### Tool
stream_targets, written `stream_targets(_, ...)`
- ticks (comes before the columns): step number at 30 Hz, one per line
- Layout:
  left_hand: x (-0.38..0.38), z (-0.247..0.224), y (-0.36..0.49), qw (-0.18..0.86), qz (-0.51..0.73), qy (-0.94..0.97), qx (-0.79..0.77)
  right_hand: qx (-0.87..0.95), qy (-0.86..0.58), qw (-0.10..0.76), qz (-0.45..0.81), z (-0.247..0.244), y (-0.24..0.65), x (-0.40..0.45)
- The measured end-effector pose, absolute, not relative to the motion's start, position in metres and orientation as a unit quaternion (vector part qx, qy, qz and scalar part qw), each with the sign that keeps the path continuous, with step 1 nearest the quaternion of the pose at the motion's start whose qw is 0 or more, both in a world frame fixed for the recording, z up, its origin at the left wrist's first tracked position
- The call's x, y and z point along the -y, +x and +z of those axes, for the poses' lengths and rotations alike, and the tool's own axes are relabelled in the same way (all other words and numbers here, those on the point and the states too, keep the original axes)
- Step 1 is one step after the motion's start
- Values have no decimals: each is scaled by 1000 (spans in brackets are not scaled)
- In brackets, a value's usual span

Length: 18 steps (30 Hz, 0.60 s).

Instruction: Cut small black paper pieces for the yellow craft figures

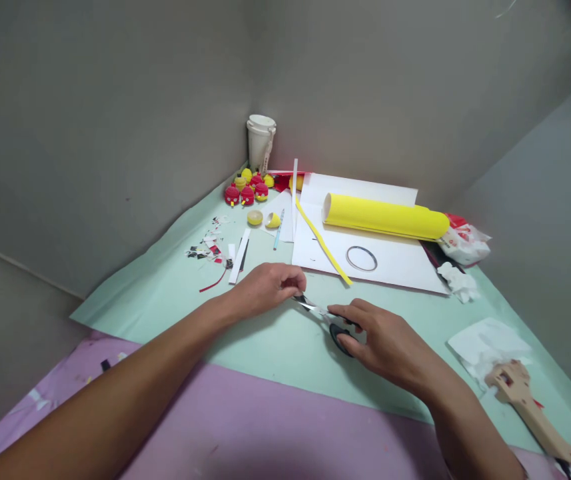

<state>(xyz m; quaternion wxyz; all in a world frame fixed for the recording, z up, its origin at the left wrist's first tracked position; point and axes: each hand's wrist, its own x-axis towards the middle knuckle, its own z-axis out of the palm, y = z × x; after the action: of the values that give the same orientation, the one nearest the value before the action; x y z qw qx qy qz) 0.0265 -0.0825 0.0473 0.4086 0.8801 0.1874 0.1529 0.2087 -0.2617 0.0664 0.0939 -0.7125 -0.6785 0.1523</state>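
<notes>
My right hand [378, 333] grips a pair of scissors [336, 333] by its dark handles, with the blades pointing left. At the tips of the blades, my left hand [271, 287] is closed in a pinch on a small black piece [301, 298], partly hidden by the fingers. I cannot tell whether it is paper or felt. Beyond my left hand lie a white strip [240, 256] and a thin dark strip beside it. A yellow strip [322, 244] runs across a white sheet [390, 267] ahead of my hands.
Small red and yellow ball-shaped pieces [248, 195] cluster near a white cup [261, 140]. Scraps [210, 248] lie at left. A yellow roll [385, 217] and a ring [362, 259] rest on the white sheet. A glue gun [530, 407] lies at right, near crumpled tissue [458, 283].
</notes>
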Motion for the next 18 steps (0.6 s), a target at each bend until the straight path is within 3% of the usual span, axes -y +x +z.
stream_targets(18,83,47,27,403,140,888,-172,685,-708,104,140,64,207,261)
